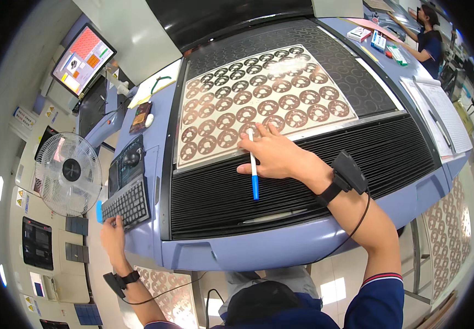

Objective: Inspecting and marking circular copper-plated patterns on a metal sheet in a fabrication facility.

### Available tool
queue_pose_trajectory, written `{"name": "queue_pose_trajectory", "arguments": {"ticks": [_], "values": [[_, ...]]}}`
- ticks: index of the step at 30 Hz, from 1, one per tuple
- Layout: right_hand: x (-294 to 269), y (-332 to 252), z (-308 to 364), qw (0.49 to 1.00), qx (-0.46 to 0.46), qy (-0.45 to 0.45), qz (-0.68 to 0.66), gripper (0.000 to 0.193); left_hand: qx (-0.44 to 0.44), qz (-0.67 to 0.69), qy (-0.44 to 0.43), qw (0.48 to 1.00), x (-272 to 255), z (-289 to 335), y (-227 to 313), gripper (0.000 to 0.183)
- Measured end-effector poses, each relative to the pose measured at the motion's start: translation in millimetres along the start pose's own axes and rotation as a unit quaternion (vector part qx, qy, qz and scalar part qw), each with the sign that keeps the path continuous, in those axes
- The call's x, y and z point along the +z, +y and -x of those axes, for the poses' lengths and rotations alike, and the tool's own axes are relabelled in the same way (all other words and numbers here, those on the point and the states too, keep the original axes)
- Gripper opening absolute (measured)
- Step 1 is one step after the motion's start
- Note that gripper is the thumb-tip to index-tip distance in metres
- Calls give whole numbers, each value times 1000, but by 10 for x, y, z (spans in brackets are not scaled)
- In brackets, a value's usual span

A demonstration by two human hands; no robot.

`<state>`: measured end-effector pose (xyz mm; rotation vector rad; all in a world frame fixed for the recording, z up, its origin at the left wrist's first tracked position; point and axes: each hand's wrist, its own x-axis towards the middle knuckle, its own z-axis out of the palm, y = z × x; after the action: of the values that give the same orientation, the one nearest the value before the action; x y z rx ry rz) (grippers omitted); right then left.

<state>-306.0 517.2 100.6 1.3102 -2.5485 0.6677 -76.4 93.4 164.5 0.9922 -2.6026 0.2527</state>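
Observation:
A flat pale panel with rows of round copper-coloured patterns lies on the dark bed of a blue machine. Over its near edge reaches my right hand, its fingertips resting on the panel. A white pen with a blue end is tucked between the fingers of that hand, the blue end pointing toward me. At the lower left, my left hand is at the near edge of a black keyboard, with fingers extended onto the keys and nothing seen in them. Both wrists wear black strapped devices with cables.
Ribbed black bellows run along the machine's front, with a slim pale tool on them. A monitor and a fan stand left. Notebooks and small boxes lie right. Another person works at far right.

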Motion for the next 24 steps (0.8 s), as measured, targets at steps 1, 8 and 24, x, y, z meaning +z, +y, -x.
{"name": "queue_pose_trajectory", "arguments": {"ticks": [1,8,24], "values": [[-15,24,-5,1000,5,-2,3,65,-12,48,-7,999,-10,-36,56,37],[-273,-302,34,994,10,25,-103,34,299,429,-133,842,-411,390,1675,25],[-99,-732,626,987,-81,111,-80,14,517,552,-32,653,257,920,2393,8]]}}
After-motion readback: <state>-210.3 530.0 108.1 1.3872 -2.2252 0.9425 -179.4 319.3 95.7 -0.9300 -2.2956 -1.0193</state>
